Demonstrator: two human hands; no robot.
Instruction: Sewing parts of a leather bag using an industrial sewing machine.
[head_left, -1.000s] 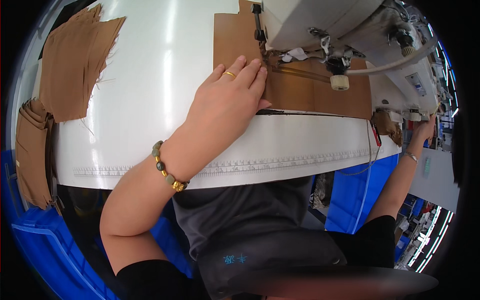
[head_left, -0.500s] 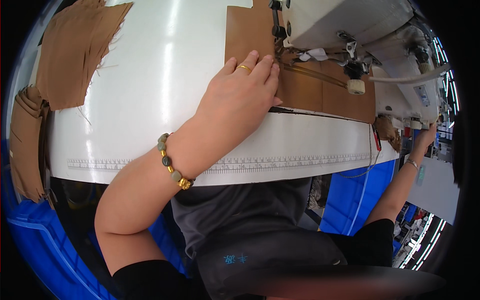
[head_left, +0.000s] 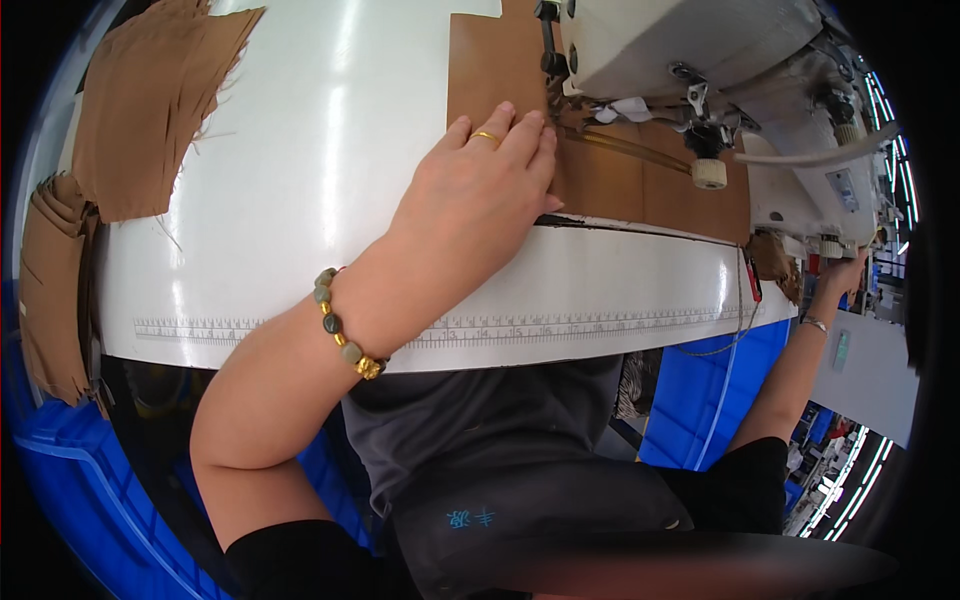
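Brown fabric [head_left: 492, 70], smooth, straight-edged, lies flat on glossy white table [head_left: 280, 210], partly under sewing machine [head_left: 690, 45]. My left grip [head_left: 480, 180] presses it outstretched, nothing clasped; right grip [head_left: 848, 275]: can't tell closure.

Bright light streaks glare down your white tabletop [head_left: 280, 220]; you see fisheye-bent edges, black corners and a blurred shape [head_left: 690, 566] at the bottom.
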